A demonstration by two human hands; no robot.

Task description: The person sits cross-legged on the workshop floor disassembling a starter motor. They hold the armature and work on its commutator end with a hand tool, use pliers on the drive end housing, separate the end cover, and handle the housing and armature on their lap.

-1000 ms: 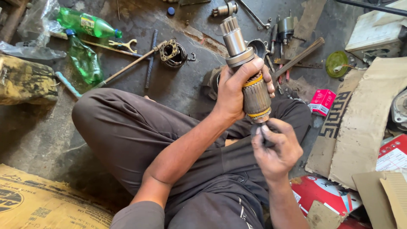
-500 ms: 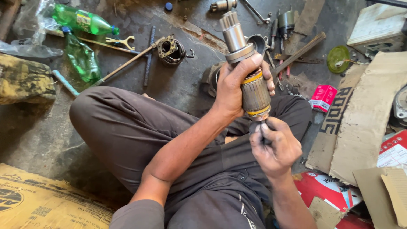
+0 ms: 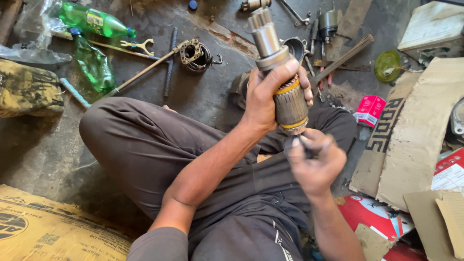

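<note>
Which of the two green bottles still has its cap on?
The flattened one nearer the knee, with a blue cap; the bottle lying above it shows an open neck.

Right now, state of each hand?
Left hand: closed around the grey-and-copper cylindrical motor armature, held upright.
Right hand: closed at the armature's lower end, blurred; something small may be pinched, cannot be told.

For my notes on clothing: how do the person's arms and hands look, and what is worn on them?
Both forearms are bare. The left hand and right hand wear no gloves; the fingers look smudged with dark grime. No watch, ring or band shows.
</note>
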